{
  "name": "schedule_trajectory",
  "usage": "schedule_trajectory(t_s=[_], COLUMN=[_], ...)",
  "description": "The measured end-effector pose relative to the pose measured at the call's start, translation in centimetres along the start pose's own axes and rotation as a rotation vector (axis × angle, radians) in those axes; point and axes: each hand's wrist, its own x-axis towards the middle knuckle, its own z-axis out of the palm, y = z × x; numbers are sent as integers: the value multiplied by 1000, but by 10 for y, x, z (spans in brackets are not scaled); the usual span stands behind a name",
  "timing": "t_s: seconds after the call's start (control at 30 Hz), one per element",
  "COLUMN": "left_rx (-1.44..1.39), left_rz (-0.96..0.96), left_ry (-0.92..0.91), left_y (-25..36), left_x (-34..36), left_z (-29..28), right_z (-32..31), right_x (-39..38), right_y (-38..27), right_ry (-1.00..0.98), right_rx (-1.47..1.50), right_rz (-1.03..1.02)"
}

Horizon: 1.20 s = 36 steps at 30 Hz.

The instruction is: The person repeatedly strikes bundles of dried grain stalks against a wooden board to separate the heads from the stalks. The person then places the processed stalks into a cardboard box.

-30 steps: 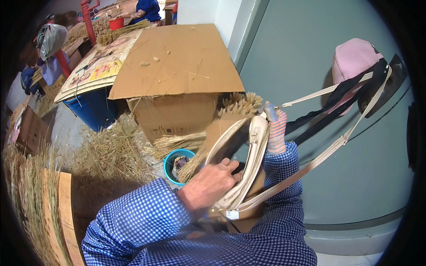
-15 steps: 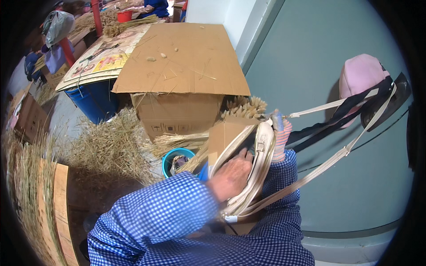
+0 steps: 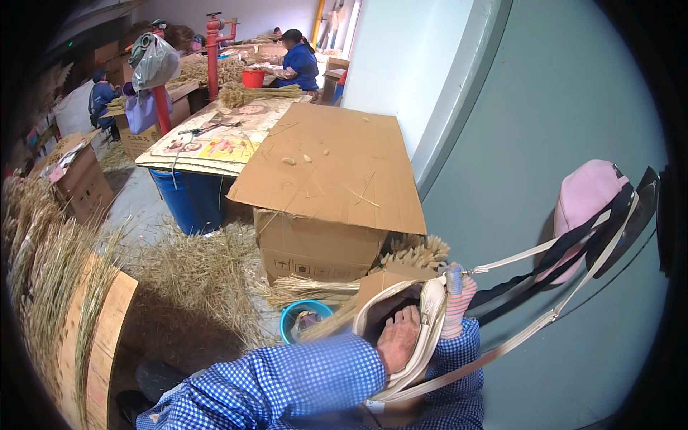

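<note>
A cream shoulder bag with an open zip rests in front of me, its long strap running up to the right. My left hand, bare below a blue checked sleeve, reaches into the bag's mouth. Its knuckles are bent; the fingertips are hidden inside, so I cannot see what they touch. At the bag's right side my right hand, in a striped pink and blue glove, is closed on the bag's edge.
A cardboard sheet covers a carton ahead. Near the bag are a turquoise bucket and dried grass heads. A pink bag hangs on the grey-green wall at right. Straw litters the floor. A person in blue works farther off.
The view has tilted up, showing more of the room and people behind. My left hand is still in the bag; its fingers are now bent deeper at the opening. The right hand still holds the side.
</note>
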Motion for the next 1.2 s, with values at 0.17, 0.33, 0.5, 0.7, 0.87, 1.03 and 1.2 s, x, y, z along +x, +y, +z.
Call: schedule_trajectory(t_s=[0.17, 0.33, 0.5, 0.7, 0.87, 1.03, 1.2], left_rx=[-130, -173, -336, -504, -626, -525, -572], left_rz=[-84, -9, -61, -109, -174, -74, 61], left_ry=[-8, -20, -291, -328, -257, 11, 185], left_y=[3, -5, -24, -32, -33, -27, -27], left_x=[-5, 1, 2, -1, -4, -6, -17], left_z=[6, 4, -14, -40, -67, -87, -105], right_z=[2, -3, 1, -1, -6, -22, -35], right_x=[-1, -1, -1, 2, 3, 9, 12], right_y=[-9, -10, -1, 10, 18, 36, 46], right_ry=[-35, -83, 9, 68, 18, -29, -94], right_rx=[0, -14, -27, -63, 101, -57, -110], right_rz=[-3, 30, 11, -55, 112, 4, 111])
